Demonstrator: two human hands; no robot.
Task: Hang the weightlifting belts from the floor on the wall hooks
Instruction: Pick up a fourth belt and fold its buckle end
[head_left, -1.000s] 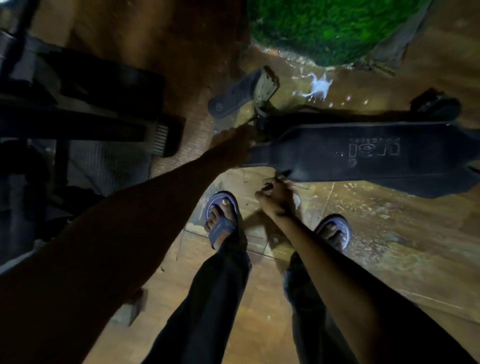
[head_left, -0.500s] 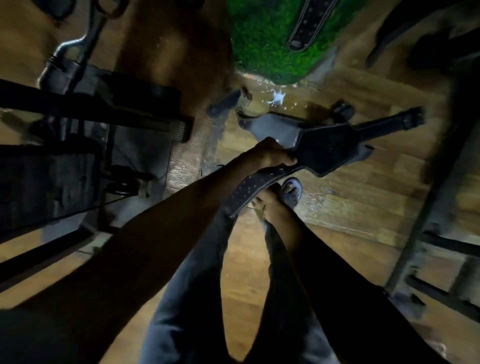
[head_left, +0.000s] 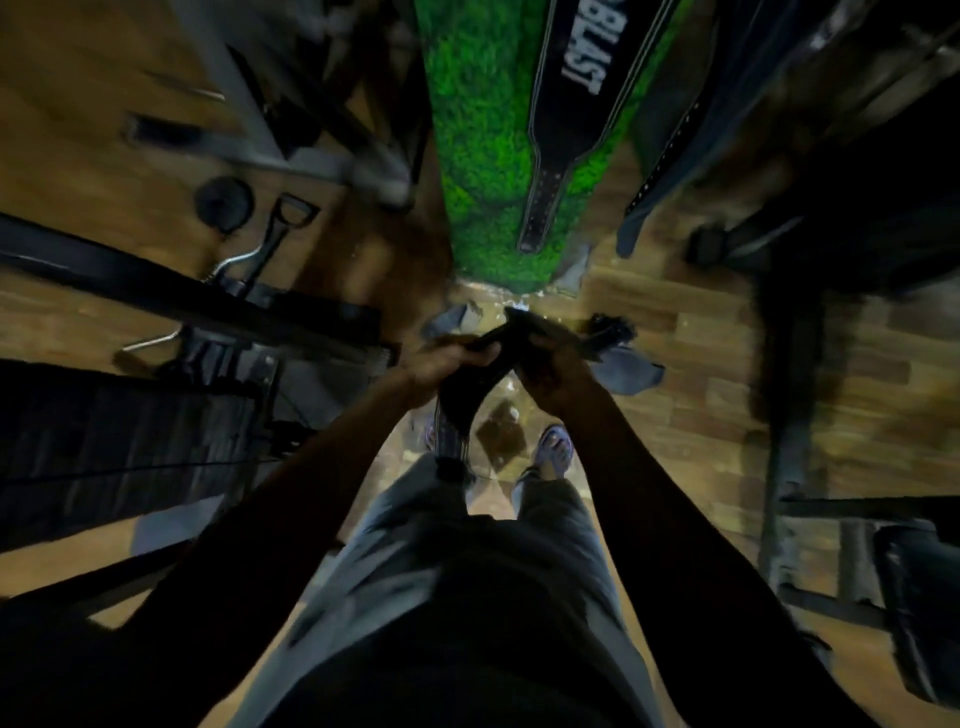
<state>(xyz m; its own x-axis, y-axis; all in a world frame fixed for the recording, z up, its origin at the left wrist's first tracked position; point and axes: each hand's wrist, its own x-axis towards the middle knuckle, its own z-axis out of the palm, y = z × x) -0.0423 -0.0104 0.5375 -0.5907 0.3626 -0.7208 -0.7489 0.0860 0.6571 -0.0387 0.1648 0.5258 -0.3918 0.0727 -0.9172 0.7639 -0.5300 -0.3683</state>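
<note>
Here the black weightlifting belt (head_left: 470, 382) is off the floor, held in front of the person's body and directly below the green turf wall panel (head_left: 483, 140). The left hand (head_left: 452, 364) is closed around the belt's strap, and the punched end hangs down from that fist toward the trousers (head_left: 457, 561). The right hand (head_left: 553, 371) is clamped on the belt too, just beside the left, with the far end (head_left: 608, 332) sticking out past it to the right. On the panel itself a second belt (head_left: 566, 119) with white lettering hangs flat, tapered end down. Right of the panel another dark strap (head_left: 665, 156) hangs, blurred. Left of the panel stands dark gym equipment (head_left: 218, 312) on the wooden floor (head_left: 675, 364).
</note>
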